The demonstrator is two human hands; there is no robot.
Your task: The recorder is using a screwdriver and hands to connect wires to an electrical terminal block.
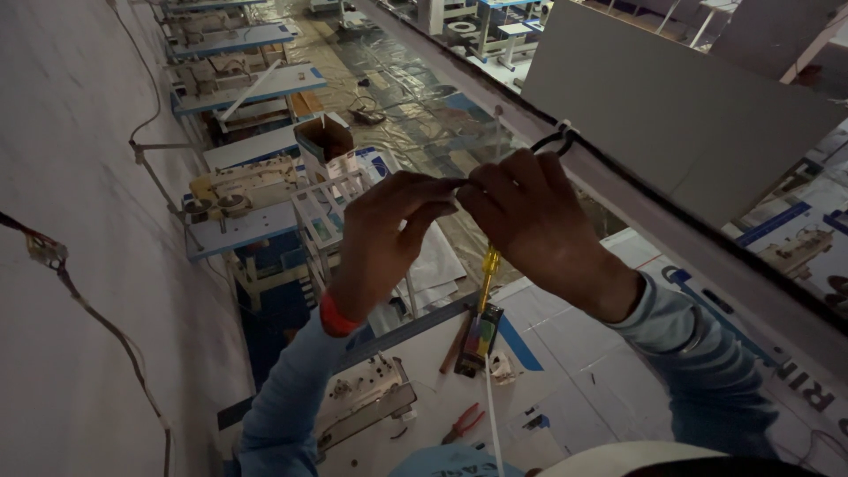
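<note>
- Both hands raised at mid-frame, fingertips meeting. Left hand (389, 231) pinches a thin dark strand between thumb and forefinger; wrist bent, red band at the cuff.
- Right hand (530, 221) curled, knuckles up, fingers closed on the same strand; whether it also grips the tool below, cannot tell.
- Black cable (555, 141) loops up from the right hand's fingers to a white tie on the slanted rail (636, 190) that runs from top centre to right edge.
- Yellow-handled screwdriver (488, 276) hangs straight down from under the right hand, lower end over a small dark multicoloured packet (479, 340).
- White cord (491, 415) drops from the packet toward the bottom edge.
- Below, lower centre: white table (574, 380) with a sewing machine (367, 402) at lower left and red-handled pliers (464, 424) just beside it.
- Left of frame: pale wall (79, 221) with a thin wire trailing down it.
- Upper left: row of blue-topped sewing tables (247, 88), receding; open floor between them and the rail.
- Light dim; fine detail at the fingertips blurred.
</note>
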